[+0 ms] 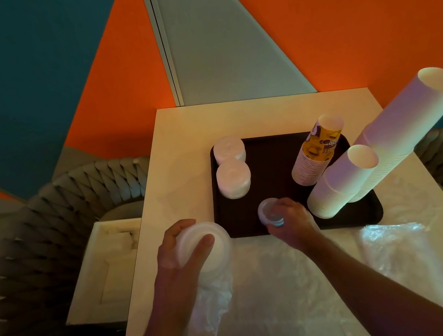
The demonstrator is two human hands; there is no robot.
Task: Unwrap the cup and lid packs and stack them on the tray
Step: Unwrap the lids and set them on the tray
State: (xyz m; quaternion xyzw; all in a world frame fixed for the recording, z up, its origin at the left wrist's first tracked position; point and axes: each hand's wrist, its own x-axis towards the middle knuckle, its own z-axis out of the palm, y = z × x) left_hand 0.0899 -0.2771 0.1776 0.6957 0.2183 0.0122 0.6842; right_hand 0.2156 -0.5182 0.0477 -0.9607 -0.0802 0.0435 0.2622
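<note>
Left hand point(180, 247): fingers curled round a stack of lids point(205, 244) partly inside clear wrap point(215, 296), held above the table point(181, 133) near its left edge, just off the tray's near left corner.

Right hand point(290, 220): fingers grasping a small stack of lids point(269, 212), positioned over the near edge of the dark tray point(268, 167).

On the tray, left side: two lid stacks point(232, 166), one behind the other, touching or nearly so. On the tray, right side: a printed cup stack point(317, 151) upright toward the far right corner, a shorter white cup stack point(342, 182) just beside it, and a taller white cup stack point(408, 127) at the right edge.

Loose clear plastic point(397, 251) spread over the near right part of the table. White box point(103, 269) on a woven chair point(41, 250) beyond the left edge.
</note>
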